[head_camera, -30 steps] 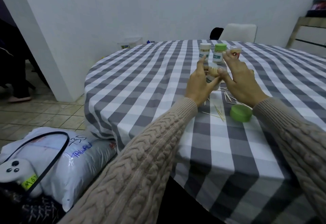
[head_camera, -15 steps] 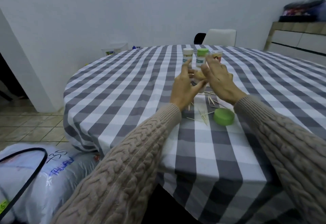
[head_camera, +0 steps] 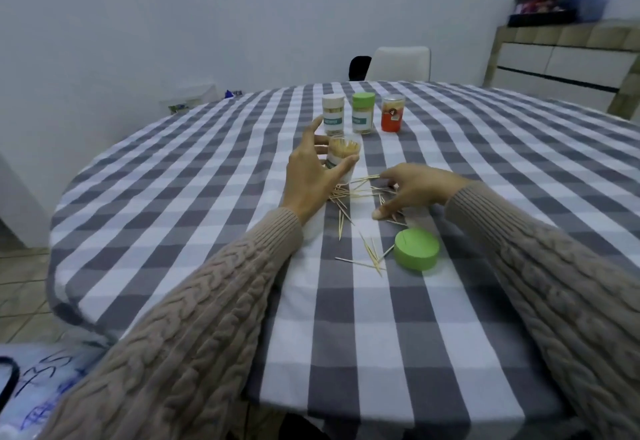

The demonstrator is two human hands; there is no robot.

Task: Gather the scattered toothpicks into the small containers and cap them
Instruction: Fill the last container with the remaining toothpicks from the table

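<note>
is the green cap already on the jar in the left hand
No, the green cap lies on the tablecloth, and the jar in the left hand stands open.

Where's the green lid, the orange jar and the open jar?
green lid (head_camera: 416,249), head view, flat top
orange jar (head_camera: 392,117), head view, label
open jar (head_camera: 343,152), head view, wall below the rim

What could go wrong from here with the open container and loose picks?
1. The open container is full and uncapped in the left hand; a tilt may spill it.
2. The right hand reaches into the toothpicks; pointed ends could prick.
3. Its sleeve might sweep the green cap or nearby picks away.
</note>
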